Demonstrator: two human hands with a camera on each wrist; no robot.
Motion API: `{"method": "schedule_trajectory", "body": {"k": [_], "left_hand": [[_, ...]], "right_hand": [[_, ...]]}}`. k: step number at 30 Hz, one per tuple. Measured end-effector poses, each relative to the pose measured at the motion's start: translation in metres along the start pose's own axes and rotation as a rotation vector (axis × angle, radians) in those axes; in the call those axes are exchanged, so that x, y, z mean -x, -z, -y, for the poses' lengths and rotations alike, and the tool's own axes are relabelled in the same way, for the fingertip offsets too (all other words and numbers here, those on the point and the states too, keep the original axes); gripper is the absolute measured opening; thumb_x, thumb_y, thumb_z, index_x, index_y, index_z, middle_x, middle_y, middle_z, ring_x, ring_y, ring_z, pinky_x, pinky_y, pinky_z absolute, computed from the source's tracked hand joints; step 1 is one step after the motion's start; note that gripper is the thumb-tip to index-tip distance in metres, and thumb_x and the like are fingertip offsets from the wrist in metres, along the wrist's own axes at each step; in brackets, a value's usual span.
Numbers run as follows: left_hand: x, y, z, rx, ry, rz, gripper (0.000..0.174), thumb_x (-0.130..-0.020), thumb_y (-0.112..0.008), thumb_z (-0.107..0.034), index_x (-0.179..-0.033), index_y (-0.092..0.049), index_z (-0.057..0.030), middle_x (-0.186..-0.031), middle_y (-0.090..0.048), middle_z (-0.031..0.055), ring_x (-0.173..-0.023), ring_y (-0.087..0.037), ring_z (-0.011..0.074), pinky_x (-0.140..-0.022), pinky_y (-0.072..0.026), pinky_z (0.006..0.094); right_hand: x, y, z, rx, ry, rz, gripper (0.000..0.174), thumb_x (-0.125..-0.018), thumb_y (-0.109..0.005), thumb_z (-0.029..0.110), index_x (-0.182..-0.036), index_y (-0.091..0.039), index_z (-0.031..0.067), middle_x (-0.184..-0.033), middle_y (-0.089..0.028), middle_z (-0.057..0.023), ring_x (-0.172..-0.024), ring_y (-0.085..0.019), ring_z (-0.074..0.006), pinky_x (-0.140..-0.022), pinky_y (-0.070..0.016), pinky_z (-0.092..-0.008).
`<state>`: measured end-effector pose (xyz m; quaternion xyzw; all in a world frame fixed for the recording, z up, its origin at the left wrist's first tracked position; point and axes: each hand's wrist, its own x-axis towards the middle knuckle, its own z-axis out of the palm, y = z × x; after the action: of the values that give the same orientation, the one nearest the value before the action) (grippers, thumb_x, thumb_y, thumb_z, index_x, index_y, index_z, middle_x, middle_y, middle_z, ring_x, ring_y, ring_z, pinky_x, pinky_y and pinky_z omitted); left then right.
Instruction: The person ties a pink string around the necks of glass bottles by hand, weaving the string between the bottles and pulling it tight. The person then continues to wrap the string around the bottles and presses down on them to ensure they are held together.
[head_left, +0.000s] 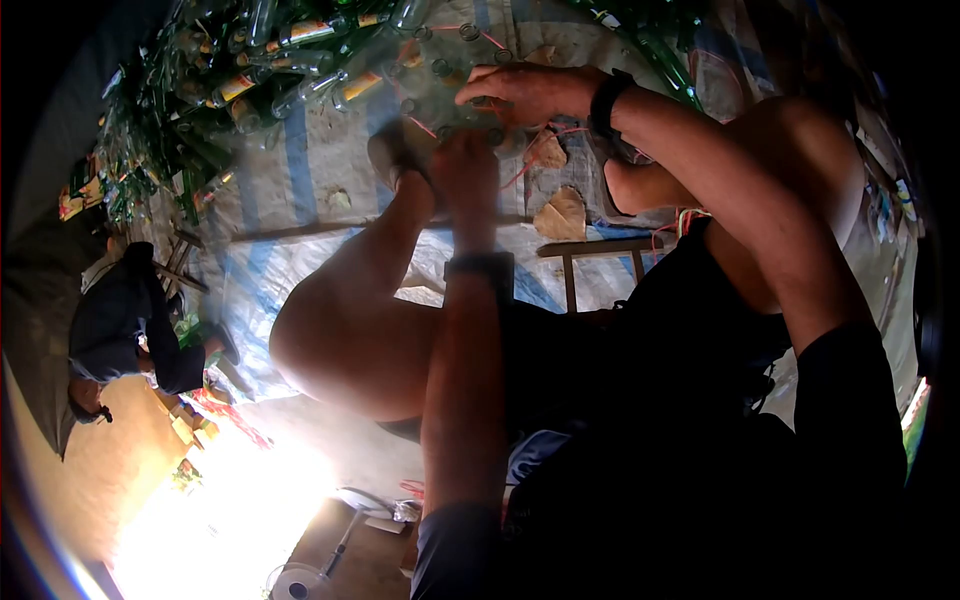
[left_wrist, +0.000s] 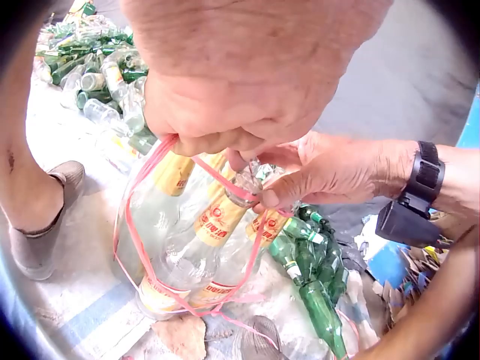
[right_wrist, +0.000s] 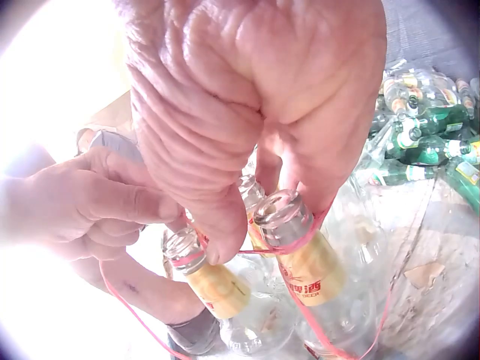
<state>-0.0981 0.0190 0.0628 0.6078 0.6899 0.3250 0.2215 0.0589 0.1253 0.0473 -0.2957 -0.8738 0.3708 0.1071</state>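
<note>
Several clear glass bottles (left_wrist: 187, 259) with yellow neck labels stand upright in a bundle, pink plastic string (left_wrist: 139, 244) looped round their necks and hanging down their sides. My left hand (head_left: 465, 170) is at the near side of the bundle. In the right wrist view its curled fingers (right_wrist: 112, 214) grip the string beside a bottle neck. From the far side, my right hand (left_wrist: 322, 176) reaches over the necks. Its thumb lies between two necks in the right wrist view, its fingers behind the front bottle (right_wrist: 311, 266), close around the neck and string.
Loose green and clear bottles (head_left: 240, 95) lie heaped at the far left, with more green bottles (left_wrist: 322, 300) beyond the bundle. Dry leaves (head_left: 560, 215) and a wooden stool (head_left: 595, 250) are near my legs. Another person (head_left: 130, 320) sits at the left on the striped sheet (head_left: 300, 170).
</note>
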Motion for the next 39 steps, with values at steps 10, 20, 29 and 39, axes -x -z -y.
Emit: {"method": "schedule_trajectory", "body": {"k": [10, 20, 29, 39], "left_hand": [[0.016, -0.004, -0.008, -0.048, -0.163, -0.058, 0.021, -0.087, -0.057, -0.019, -0.079, -0.071, -0.0052, -0.07, -0.065, 0.0196, -0.064, -0.067, 0.0361, -0.057, -0.0496, 0.0421], [0.039, -0.016, -0.001, -0.13, -0.212, -0.058, 0.013, -0.084, -0.06, -0.015, -0.075, -0.064, -0.0065, -0.063, -0.06, 0.0144, -0.056, -0.064, 0.0308, -0.052, -0.0489, 0.0419], [0.052, -0.024, -0.006, -0.229, -0.131, 0.04, 0.015, -0.084, -0.055, -0.012, -0.074, -0.066, -0.0083, -0.07, -0.065, 0.0182, -0.065, -0.066, 0.0372, -0.059, -0.0514, 0.0446], [0.056, -0.04, 0.008, -0.156, -0.06, 0.047, 0.018, -0.083, -0.054, -0.013, -0.071, -0.065, -0.0054, -0.074, -0.065, 0.0213, -0.068, -0.066, 0.0397, -0.061, -0.0511, 0.0464]], "right_hand": [[0.002, 0.01, 0.002, -0.004, 0.037, 0.049, 0.071, -0.068, -0.084, 0.009, -0.131, -0.052, 0.0116, -0.115, -0.051, -0.0087, -0.091, -0.06, -0.024, -0.077, -0.051, -0.0368], [-0.002, 0.006, -0.005, -0.076, -0.026, 0.093, 0.077, -0.064, -0.084, 0.012, -0.135, -0.053, 0.0158, -0.118, -0.053, -0.0104, -0.096, -0.061, -0.0251, -0.082, -0.0518, -0.0365], [0.0, 0.015, 0.013, -0.05, -0.107, 0.136, 0.065, -0.074, -0.068, -0.007, -0.134, -0.052, 0.014, -0.124, -0.051, -0.0057, -0.098, -0.062, -0.0208, -0.079, -0.0537, -0.0324], [-0.001, 0.005, -0.002, 0.052, 0.063, 0.047, 0.071, -0.069, -0.079, 0.003, -0.134, -0.052, 0.0112, -0.121, -0.052, -0.008, -0.102, -0.06, -0.0248, -0.081, -0.0524, -0.0342]]}}
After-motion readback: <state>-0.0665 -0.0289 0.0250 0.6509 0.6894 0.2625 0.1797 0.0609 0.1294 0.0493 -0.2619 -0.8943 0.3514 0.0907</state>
